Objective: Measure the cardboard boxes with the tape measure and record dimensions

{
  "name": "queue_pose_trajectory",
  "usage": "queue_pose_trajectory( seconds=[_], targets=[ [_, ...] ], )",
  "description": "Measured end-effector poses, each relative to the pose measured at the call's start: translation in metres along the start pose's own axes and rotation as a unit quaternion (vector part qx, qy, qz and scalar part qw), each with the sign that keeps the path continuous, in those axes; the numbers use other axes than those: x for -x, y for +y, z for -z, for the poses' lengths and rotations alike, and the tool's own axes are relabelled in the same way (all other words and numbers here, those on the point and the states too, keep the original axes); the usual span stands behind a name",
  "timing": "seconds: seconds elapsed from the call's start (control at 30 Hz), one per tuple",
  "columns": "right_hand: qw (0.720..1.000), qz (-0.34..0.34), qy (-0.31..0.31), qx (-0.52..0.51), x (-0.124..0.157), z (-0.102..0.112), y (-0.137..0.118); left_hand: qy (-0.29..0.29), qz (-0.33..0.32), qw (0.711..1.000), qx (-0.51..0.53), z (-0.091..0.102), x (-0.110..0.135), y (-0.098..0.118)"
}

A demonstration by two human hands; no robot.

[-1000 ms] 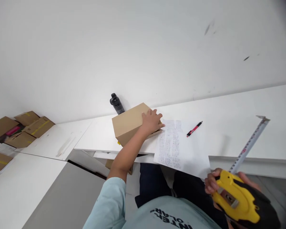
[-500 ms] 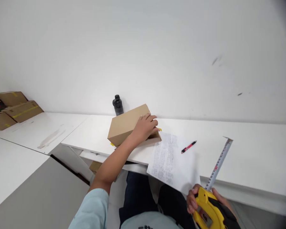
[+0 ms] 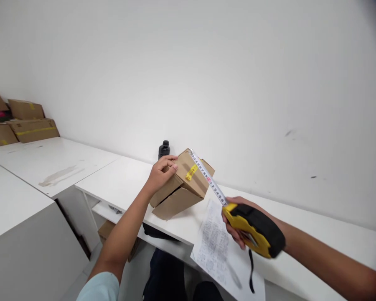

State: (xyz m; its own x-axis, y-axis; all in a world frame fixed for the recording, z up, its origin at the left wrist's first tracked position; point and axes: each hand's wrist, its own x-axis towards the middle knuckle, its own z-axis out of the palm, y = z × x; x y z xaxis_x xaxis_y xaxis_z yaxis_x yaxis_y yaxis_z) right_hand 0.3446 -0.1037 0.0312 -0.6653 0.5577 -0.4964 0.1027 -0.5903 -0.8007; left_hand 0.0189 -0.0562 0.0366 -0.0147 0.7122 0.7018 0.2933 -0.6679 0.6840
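Note:
A cardboard box (image 3: pixel 179 201) with a strip of yellow tape (image 3: pixel 191 172) sits tilted on the white table, a flap hanging open at its near side. My left hand (image 3: pixel 161 174) grips the box by its left edge, fingers on top. In my right hand (image 3: pixel 233 234) is a yellow and black tape measure (image 3: pixel 259 228), its dark strap dangling. The blade (image 3: pixel 216 190) is drawn out across the box's taped side, its hooked end at the upper edge. Lying under the right hand is a sheet of handwritten paper (image 3: pixel 211 251).
Behind the box stands a black bottle (image 3: pixel 164 149) near the wall. Several cardboard boxes (image 3: pixel 37 129) are stacked at the far left. A shelf (image 3: pixel 105 212) runs below the table (image 3: pixel 128 179), with another box (image 3: pixel 106 230) lower down.
The box has been turned so its taped side faces up. My right hand has brought the tape measure up and left, laying the blade over the box. The red pen no longer shows.

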Motion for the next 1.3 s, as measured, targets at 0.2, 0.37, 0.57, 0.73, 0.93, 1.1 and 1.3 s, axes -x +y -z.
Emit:
queue_pose_trajectory(
  seconds=[0.2,0.37,0.57,0.73,0.93,1.1,1.3],
  targets=[
    [0.987,-0.055,0.061,0.138,-0.040,-0.049,-0.066,0.079,0.092,0.980,0.160,0.024,0.001,-0.047],
    [0.981,-0.076,0.022,0.178,-0.071,-0.051,-0.077,0.077,0.140,0.977,0.139,0.045,0.004,-0.053],
    [0.975,-0.122,-0.006,0.184,-0.074,-0.038,-0.093,-0.008,0.162,0.984,0.079,0.046,-0.004,-0.035],
    [0.973,-0.149,-0.007,0.177,-0.061,-0.031,-0.091,-0.020,0.143,0.989,0.041,0.036,0.004,-0.029],
    [0.979,-0.143,-0.041,0.138,-0.051,-0.015,-0.072,0.003,0.171,0.983,0.071,0.026,0.006,-0.026],
    [0.983,-0.135,-0.003,0.123,-0.043,-0.019,-0.067,0.002,0.187,0.981,0.052,0.023,0.003,-0.022],
    [0.995,-0.005,0.047,0.084,-0.037,-0.030,-0.058,0.021,0.186,0.981,0.058,0.021,-0.006,-0.032]
  ],
)
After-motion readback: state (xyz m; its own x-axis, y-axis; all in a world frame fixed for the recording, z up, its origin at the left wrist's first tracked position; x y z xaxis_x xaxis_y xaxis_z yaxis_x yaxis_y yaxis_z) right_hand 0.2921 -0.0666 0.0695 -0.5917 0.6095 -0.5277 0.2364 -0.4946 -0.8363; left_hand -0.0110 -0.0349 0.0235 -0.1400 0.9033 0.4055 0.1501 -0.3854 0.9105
